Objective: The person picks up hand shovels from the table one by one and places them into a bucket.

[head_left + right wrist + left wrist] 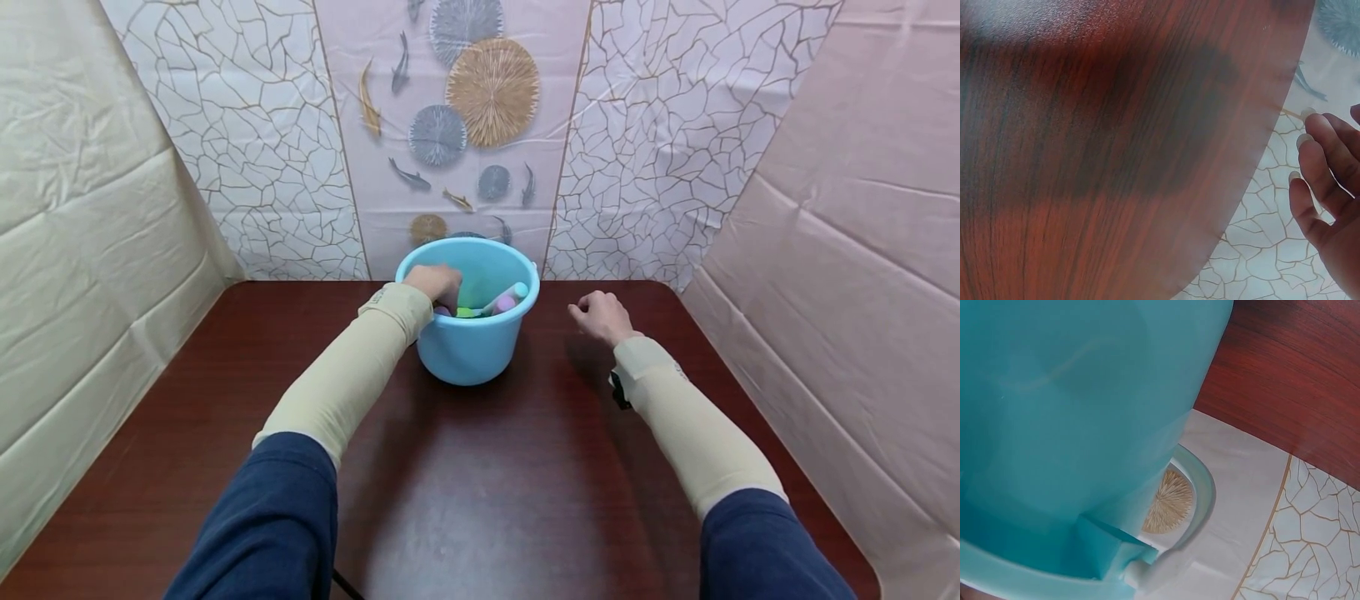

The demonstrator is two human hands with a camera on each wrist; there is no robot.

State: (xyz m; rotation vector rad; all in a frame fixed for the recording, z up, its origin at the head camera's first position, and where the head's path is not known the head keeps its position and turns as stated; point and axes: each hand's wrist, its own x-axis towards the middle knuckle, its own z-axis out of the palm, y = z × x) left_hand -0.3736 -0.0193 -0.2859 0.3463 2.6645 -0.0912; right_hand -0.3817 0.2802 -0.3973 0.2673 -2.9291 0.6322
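A light blue bucket [468, 354] stands upright at the far middle of the table. My left hand [441, 282] reaches over its rim on the left side, and the fingers are hidden inside. Beside that hand, in the bucket, lie a capped tube-like thing with a light teal end [519, 291], a purple-ended piece [505, 304] and something bright green [468, 312]. In the left wrist view the bucket's outer wall [1079, 412] fills most of the picture. To the right of the bucket my right hand [602, 317] hovers above the table, fingers loosely bent, holding nothing.
The dark red-brown wooden table [465, 500] spreads around the bucket. A patterned cloth [262, 167] hangs behind its far edge, and plain cloth walls [847, 208] flank both sides. The bucket's handle [1204, 494] shows in the left wrist view.
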